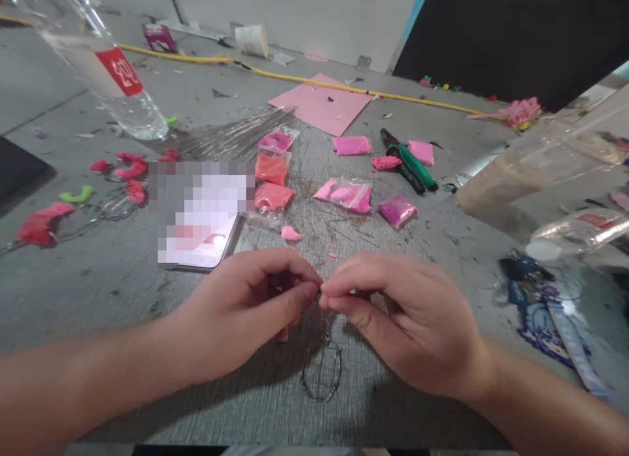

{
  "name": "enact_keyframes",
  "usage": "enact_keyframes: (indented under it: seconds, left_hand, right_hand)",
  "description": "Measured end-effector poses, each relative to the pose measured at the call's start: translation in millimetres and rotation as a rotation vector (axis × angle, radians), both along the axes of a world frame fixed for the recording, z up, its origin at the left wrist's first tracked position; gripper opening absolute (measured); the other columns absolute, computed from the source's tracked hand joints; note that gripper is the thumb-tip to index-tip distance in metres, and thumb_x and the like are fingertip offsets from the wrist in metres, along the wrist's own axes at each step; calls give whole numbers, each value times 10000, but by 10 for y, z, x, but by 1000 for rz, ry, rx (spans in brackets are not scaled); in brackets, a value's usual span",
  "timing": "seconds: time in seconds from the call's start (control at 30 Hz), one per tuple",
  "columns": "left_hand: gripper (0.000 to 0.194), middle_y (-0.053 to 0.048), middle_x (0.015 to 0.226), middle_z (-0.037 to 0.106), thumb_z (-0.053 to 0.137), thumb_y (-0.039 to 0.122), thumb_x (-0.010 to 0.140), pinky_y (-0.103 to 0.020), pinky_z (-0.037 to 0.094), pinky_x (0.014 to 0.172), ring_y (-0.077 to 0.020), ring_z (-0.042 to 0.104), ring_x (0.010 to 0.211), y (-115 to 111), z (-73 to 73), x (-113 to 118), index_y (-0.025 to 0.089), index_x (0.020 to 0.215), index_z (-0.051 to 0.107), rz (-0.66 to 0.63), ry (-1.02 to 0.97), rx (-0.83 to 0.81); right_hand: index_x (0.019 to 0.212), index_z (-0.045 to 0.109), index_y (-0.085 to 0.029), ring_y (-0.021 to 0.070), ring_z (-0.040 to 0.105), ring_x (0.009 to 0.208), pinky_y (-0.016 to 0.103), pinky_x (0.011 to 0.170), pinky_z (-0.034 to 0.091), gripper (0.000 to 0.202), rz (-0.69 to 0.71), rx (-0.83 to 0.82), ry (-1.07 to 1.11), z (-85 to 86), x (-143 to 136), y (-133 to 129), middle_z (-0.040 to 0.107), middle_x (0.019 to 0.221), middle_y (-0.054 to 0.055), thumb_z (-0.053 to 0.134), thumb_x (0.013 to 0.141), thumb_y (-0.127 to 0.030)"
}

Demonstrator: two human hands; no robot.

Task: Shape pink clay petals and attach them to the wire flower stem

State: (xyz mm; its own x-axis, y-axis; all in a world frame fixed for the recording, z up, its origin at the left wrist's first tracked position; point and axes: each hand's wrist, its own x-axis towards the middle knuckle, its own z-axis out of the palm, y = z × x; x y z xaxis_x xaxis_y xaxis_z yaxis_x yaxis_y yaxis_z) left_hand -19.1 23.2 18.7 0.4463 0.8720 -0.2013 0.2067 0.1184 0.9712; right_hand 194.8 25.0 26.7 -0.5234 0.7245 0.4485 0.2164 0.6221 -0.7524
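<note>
Pinching a small wire frame (321, 380) at its upper end

Both hands were low over the grey tabletop (147, 305), fingertips nearly meeting. Left hand (255, 305): thumb and forefinger closed on the wire's far end. Right hand (407, 318): same pinch, just beside it, other fingers curled in. The tips hid most of what they gripped; only a dark speck showed between them. A reddish piece (282, 334) peeped out under the left fingers; could not tell whether it was held or lying there.

The frame: a rough oval ring crossed by thin strands, towards the near edge of the tabletop, joined to the pinch by a narrow twisted stem. Could not tell whether the ring rested or hung clear.

Handling, my judgement: almost no weight, springy rather than soft, easily bent out of round. Smooth metal, so likely to roll between fingertips; cut ends might prick. Best hold seemed the twisted stem, close to the ring, with a second pinch at the tip; squeezing the oval itself would risk flattening it.

Beyond: loose wires (238, 136) in a spread bundle, green-handled pliers (410, 162), and a bag of pink clay (346, 195).
</note>
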Motion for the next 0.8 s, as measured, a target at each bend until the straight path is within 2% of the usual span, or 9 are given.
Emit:
enact_keyframes:
  seconds: [0.1,0.23,0.43,0.53,0.67,0.73,0.8]
  left_hand:
    - [138,36,650,629,622,266,950,-144,469,495,-76,589,539,-2,13,-7,181,877,703,-30,-11,-22]
    - [154,23,695,648,626,283,959,-141,480,511,-74,586,566,-4,13,-6,174,887,707,-61,-30,-65]
    - [73,43,668,620,648,217,922,-132,484,517,-64,566,557,-8,11,1,164,890,687,-61,-72,-144]
    - [116,34,672,626,626,243,952,-148,500,529,-71,575,560,-20,-4,-14,165,888,683,-80,-99,-162]
    - [170,-21,771,703,620,301,979,-169,510,542,-78,586,579,-25,-6,-15,159,923,693,-96,-102,-181]
    - [176,-37,802,720,630,307,973,-166,498,530,-75,583,574,-22,9,-4,152,921,694,-95,-97,-195]
    - [156,-10,738,686,638,284,962,-151,481,517,-69,575,561,-20,26,4,151,901,691,-100,-105,-192]
  right_hand:
    - [978,680,-101,75,648,807,173,778,535,34,63,62,3,-49,-1,-1,720,862,33,673,975,-134]
    - [944,640,-110,72,556,723,192,693,496,100,85,101,-24,-91,0,-17,655,836,17,693,969,-191]
    - [1039,650,-113,99,609,845,219,795,525,63,82,158,-63,-97,6,-20,684,908,38,629,980,-108]
    - [1037,635,-150,114,617,840,233,754,540,105,99,110,-71,-73,-4,-27,684,927,40,605,959,-88]
    - [952,610,-171,86,598,725,192,636,506,114,59,-16,-70,-14,-24,-52,669,853,13,639,901,-74]
    - [904,602,-169,74,583,685,188,626,496,100,47,-35,-63,1,-27,-57,652,806,-3,683,899,-110]
    - [893,605,-171,79,582,688,200,643,504,103,44,-11,-63,-4,-22,-54,644,788,-8,704,923,-164]
